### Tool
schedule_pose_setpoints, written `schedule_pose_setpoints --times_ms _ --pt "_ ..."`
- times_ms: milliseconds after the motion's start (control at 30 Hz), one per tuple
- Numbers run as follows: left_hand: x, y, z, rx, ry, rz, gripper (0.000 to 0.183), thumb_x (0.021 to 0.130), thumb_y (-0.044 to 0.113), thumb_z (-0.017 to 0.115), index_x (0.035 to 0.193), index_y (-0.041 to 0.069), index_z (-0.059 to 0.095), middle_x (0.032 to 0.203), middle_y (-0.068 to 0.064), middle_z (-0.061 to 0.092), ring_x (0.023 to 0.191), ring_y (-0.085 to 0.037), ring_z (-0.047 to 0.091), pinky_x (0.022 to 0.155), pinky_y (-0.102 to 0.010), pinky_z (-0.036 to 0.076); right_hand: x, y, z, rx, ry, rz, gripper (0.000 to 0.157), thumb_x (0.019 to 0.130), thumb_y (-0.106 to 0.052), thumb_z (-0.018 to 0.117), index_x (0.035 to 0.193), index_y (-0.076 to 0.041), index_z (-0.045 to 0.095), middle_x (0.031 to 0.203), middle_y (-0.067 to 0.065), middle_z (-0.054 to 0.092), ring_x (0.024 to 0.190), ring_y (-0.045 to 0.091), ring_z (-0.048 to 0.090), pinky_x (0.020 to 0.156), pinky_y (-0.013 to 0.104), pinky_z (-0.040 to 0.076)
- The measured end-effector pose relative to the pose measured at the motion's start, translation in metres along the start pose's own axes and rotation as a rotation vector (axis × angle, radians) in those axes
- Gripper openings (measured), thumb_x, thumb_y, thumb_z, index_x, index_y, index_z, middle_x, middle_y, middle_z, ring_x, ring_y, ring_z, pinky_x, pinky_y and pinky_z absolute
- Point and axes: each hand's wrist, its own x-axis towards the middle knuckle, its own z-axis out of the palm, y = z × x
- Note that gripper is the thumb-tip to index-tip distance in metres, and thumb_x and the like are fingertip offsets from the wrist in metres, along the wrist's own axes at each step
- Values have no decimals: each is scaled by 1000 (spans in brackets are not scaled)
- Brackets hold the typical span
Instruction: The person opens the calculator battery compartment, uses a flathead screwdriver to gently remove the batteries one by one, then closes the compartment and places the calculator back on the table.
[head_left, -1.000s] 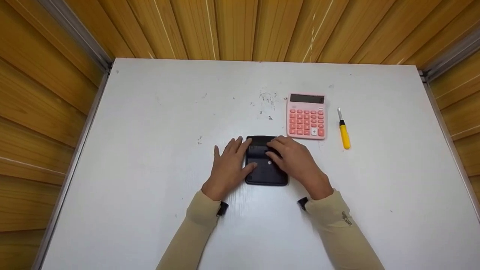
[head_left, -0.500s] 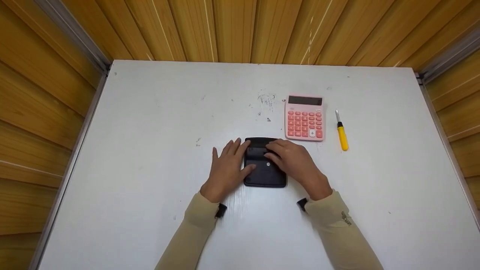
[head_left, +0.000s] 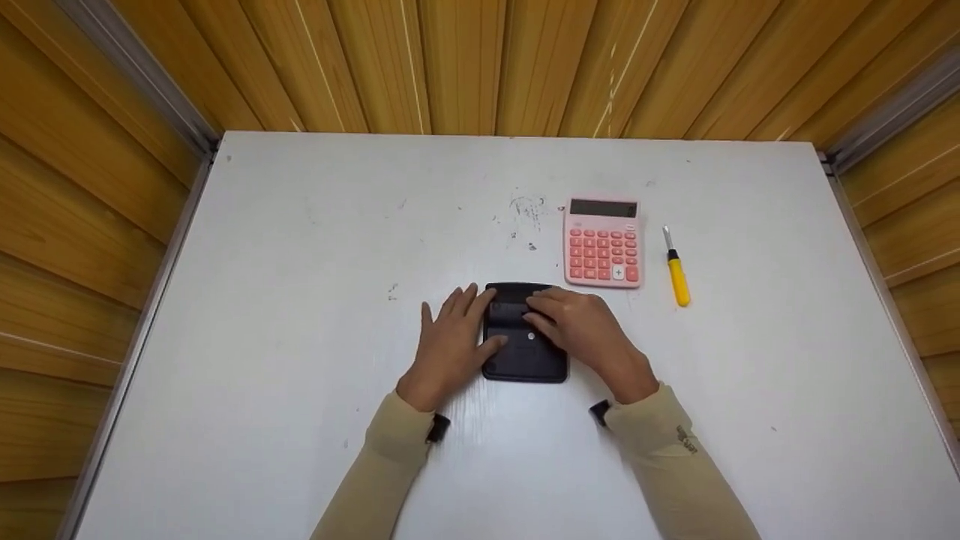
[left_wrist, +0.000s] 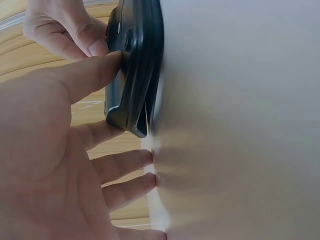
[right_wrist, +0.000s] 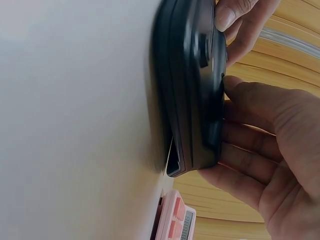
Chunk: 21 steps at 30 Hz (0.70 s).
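A black calculator [head_left: 525, 361] lies face down on the white table, with a small white round spot on its back. My left hand [head_left: 448, 345] is spread along its left side. The thumb [left_wrist: 97, 72] presses on the back and the index finger touches the edge near the far corner; the other fingers reach down to the table. On the right, my right hand [head_left: 589, 324] grips the upper part of the back with bent fingers, its thumb [right_wrist: 245, 95] on the back surface. Whatever lies under those right fingertips is hidden.
A pink calculator [head_left: 604, 219] lies face up beyond my right hand, its display lit. To its right is a screwdriver [head_left: 677, 281] with a yellow handle. Wood-patterned panels [head_left: 457, 67] stand behind the far table edge, and dark marks [head_left: 527, 210] dot the tabletop.
The head view has shifted slightly, so everything sits a little lower and further left. Both hands keep their places on the black calculator, with no clear change in their hold.
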Motion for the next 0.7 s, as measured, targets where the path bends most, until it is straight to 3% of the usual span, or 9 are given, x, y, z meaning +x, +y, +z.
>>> schedule_pose_setpoints --times_ms 233,700 --pt "-2 -3 1 -4 7 2 75 103 49 68 165 18 40 168 -15 37 157 -36 29 119 -76 16 1 2 4 -21 44 -70 25 97 -17 80 114 2 81 110 18 78 98 32 78 82 44 63" --pt "-1 -1 0 -13 -3 3 74 104 48 67 166 18 39 169 -15 36 158 -36 28 119 -75 14 -1 2 1 10 30 -44 27 98 -16 80 116 4 80 111 20 78 98 35 77 81 46 63"
